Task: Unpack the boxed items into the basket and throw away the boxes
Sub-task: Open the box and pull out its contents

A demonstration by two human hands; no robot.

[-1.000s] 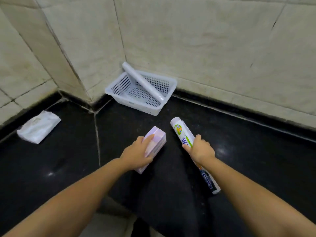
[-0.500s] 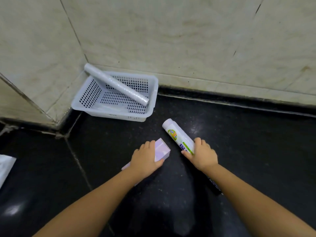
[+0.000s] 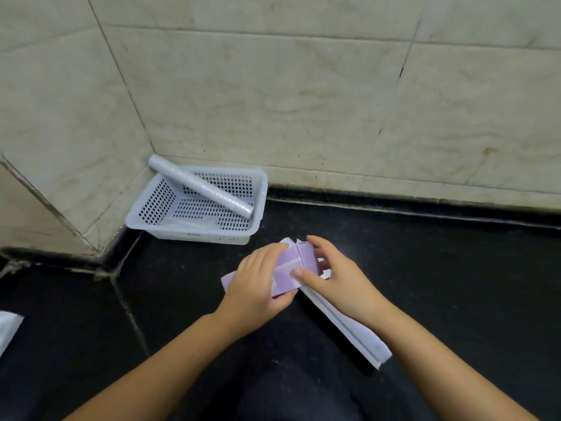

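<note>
A small purple box [image 3: 290, 270] sits low over the black counter, gripped by both hands. My left hand [image 3: 258, 278] wraps its left side. My right hand [image 3: 337, 275] pinches its right end, where white flaps stand open. Under my right wrist lies a long white box [image 3: 349, 326], running toward the lower right. The white perforated basket [image 3: 158, 199] stands in the wall corner with a clear wrapped roll [image 3: 202, 186] leaning across it.
Tiled walls close off the back and left. A white packet [image 3: 7, 328] lies at the far left edge of the black counter [image 3: 455, 284].
My right hand has left the long box and joined my left on the purple box, whose end flaps now stand open. The long box lies turned, plain side up. The view shifted.
</note>
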